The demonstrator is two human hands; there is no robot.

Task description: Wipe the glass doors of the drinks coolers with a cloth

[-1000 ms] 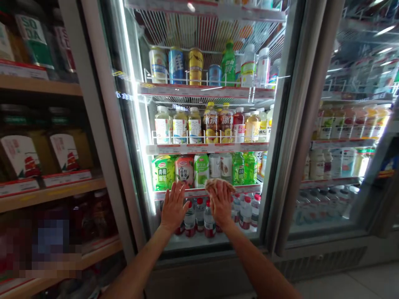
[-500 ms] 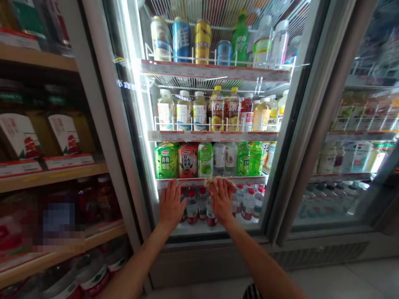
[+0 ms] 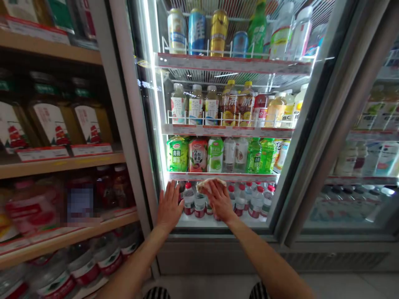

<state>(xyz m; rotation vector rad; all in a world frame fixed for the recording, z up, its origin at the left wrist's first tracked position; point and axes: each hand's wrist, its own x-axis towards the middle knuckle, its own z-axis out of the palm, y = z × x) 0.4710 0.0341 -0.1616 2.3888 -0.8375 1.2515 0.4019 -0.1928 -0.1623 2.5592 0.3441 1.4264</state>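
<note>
My left hand (image 3: 170, 207) lies flat against the glass door (image 3: 196, 230) of a lit drinks cooler, low on its left side. Its fingers point up and are stretched out, with nothing in them. To its right, my right hand (image 3: 220, 202) presses a pale, crumpled cloth (image 3: 203, 185) to the glass. The cloth shows above and left of the fingers; part of it is hidden under the hand. Both hands are just below the shelf edge (image 3: 224, 177). Through the glass, small bottles with red caps (image 3: 188, 199) stand behind and between the hands.
Behind the glass, shelves hold green tea bottles (image 3: 177, 153), more bottled drinks and cans (image 3: 219, 31). A metal door frame (image 3: 299, 182) borders the right side, with another cooler beyond. Wooden shelves (image 3: 62, 164) of bottles stand at left.
My right hand and the cloth have moved left and slightly down over the glass. My left hand stays flat on the door. The view has shifted, showing more of the left shelves.
</note>
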